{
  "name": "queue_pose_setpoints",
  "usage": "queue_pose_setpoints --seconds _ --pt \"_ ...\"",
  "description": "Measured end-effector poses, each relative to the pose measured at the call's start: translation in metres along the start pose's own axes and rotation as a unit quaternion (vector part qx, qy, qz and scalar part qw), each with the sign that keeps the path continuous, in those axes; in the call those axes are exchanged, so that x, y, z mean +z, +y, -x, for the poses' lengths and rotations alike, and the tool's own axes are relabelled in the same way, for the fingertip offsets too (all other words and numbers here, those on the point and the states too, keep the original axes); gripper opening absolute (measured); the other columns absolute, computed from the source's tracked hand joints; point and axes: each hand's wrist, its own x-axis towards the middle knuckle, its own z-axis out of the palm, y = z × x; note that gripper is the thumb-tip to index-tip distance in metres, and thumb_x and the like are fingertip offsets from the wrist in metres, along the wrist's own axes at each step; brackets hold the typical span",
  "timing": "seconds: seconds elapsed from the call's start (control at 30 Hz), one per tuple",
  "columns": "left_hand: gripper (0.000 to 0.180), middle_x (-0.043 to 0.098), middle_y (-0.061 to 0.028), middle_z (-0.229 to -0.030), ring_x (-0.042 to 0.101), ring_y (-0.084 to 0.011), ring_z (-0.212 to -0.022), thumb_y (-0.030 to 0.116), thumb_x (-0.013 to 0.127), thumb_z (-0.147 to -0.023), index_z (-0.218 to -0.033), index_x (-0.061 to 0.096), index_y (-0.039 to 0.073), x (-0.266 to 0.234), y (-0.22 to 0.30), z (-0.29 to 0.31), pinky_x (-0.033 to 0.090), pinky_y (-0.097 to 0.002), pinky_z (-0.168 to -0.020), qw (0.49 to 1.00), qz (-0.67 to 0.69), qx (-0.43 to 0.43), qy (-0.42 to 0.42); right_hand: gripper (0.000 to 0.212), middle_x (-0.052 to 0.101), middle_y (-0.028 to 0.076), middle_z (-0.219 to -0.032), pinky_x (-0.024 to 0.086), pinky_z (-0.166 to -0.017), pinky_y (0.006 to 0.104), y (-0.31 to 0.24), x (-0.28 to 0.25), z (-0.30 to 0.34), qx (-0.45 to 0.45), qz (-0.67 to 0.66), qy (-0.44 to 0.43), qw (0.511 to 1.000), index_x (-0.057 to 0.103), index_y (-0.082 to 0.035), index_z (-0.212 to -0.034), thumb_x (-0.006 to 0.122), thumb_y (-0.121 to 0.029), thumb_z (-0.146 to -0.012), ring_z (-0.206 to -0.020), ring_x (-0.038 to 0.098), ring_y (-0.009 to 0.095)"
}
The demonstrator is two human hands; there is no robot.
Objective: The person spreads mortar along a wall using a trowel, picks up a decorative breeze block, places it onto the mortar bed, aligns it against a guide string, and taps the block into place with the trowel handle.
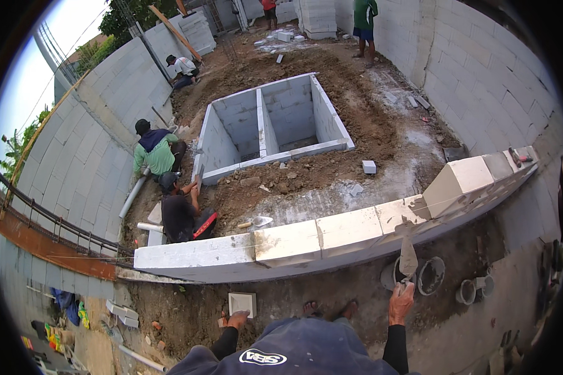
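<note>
My right hand (401, 304) is closed round the handle of a pointed trowel (408, 259). Its blade points away from me, up toward the low block wall (350, 232), with a bucket behind it in the picture. Grey mortar (403, 214) lies on the wall's top near a taller block (458, 183). My left hand (237, 319) hangs low, fingers apart, and appears to hold nothing. Nearest to it is a pale square block with a recessed face (242, 304); I cannot tell whether they touch. A string line runs along the wall's top.
Buckets (431, 276) and smaller pails (465, 292) stand right of my feet. Beyond the wall lies a second trowel (256, 222), and a two-chamber block pit (261, 125) opens in the soil. One person (184, 215) crouches close behind the wall; others work farther off. Red-handled tool (514, 156) rests at the wall's right end.
</note>
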Motion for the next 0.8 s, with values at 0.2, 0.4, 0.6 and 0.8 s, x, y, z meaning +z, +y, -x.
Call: queue_pose_setpoints --seconds 0.2,0.4,0.6,0.8 --pt "0.043 0.065 -0.0198 -0.136 0.060 -0.0369 -0.128 0.032 0.042 -0.103 -0.130 0.065 0.007 0.048 -0.022 -0.042 0.047 -0.0479 -0.106 0.995 -0.041 0.091 -0.019 0.030 0.058 0.006 -0.075 0.047 -0.054 0.0324 -0.083 -0.030 -0.055 0.140 -0.324 -0.131 0.926 0.058 -0.002 -0.113 0.045 -0.029 -0.108 -0.055 0.056 0.013" --pt "0.040 0.070 -0.0189 -0.123 0.065 -0.0387 -0.117 0.032 0.043 -0.103 -0.118 0.069 0.006 0.037 -0.013 -0.065 0.051 -0.0489 -0.099 0.976 0.182 0.098 0.072 0.041 0.052 0.002 -0.070 0.046 -0.045 0.0275 -0.086 0.013 -0.103 0.225 -0.458 -0.221 0.831 0.051 -0.009 -0.103 0.039 -0.047 -0.110 -0.050 0.052 0.010" --pt "0.031 0.073 -0.0195 -0.109 0.068 -0.0387 -0.108 0.028 0.056 -0.093 -0.106 0.074 0.006 0.043 -0.006 -0.072 0.054 -0.0491 -0.090 0.976 0.174 0.133 0.021 0.040 0.050 0.001 -0.066 0.043 -0.043 0.0286 -0.048 -0.042 -0.042 0.281 -0.392 -0.288 0.827 0.052 -0.008 -0.099 0.040 -0.045 -0.109 -0.047 0.050 0.010" --pt "0.046 0.070 -0.0249 -0.119 0.063 -0.0425 -0.120 0.039 0.043 -0.103 -0.110 0.072 0.003 0.066 -0.003 -0.075 0.050 -0.0516 -0.100 0.976 -0.050 0.201 -0.069 0.041 0.050 0.002 -0.066 0.042 -0.042 0.0297 0.018 -0.096 0.085 0.398 -0.322 -0.241 0.824 0.054 -0.007 -0.103 0.041 -0.045 -0.109 -0.047 0.050 0.011"
